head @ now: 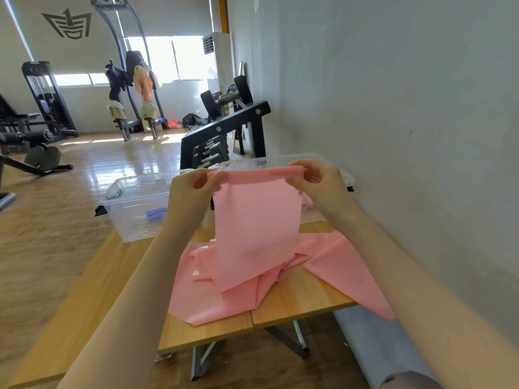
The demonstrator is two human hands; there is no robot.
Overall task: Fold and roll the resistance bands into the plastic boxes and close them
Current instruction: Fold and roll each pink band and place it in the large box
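Note:
A wide pink resistance band [257, 234] hangs from both my hands above the wooden table [303, 301]. My left hand [193, 192] pinches its upper left corner and my right hand [317, 182] pinches the upper right corner. The rest of the band lies crumpled on the table and spills over the right edge. An open clear plastic box [132, 209] stands at the table's far left, with a purple rolled band [156, 214] inside. A second clear box [252, 163] sits behind the held band, mostly hidden by it.
A grey wall runs close along the right side. A dumbbell rack [224, 130] stands just beyond the table. Gym machines [42, 113] fill the far left of the wooden floor. A grey-blue mat [373, 346] lies on the floor by the wall.

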